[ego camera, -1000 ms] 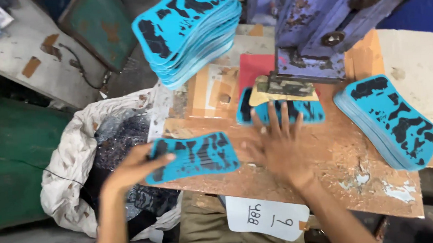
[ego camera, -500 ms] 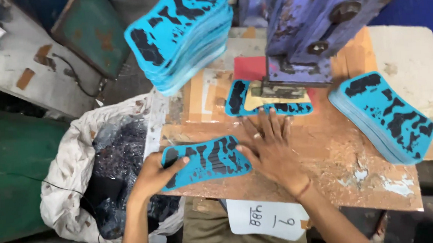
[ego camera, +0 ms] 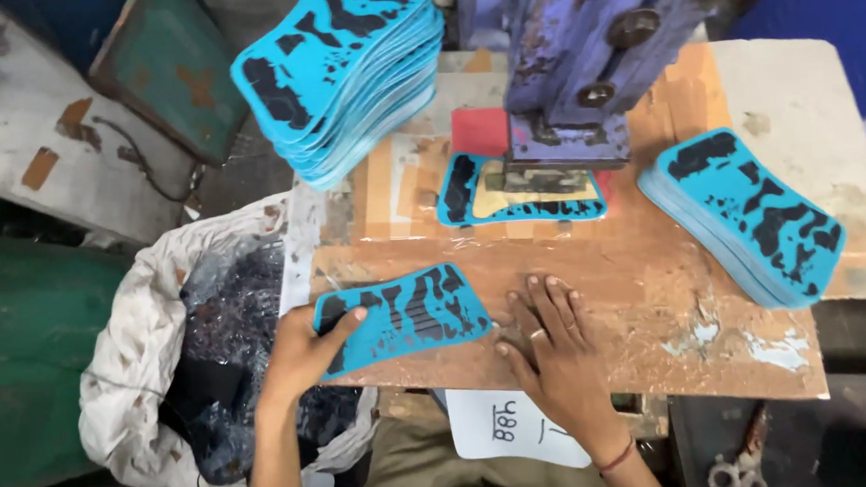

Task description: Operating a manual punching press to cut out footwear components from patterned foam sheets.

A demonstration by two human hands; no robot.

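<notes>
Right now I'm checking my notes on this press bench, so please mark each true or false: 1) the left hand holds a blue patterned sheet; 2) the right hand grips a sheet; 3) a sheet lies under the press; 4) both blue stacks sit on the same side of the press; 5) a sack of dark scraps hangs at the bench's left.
1) True: the left hand grips the blue patterned sheet at its left end.
2) False: the right hand lies flat on the wooden bench, holding nothing.
3) True: another sheet lies under the purple press.
4) False: the tall stack is left of the press, the smaller stack right.
5) True: the white sack holds dark scraps.
</notes>
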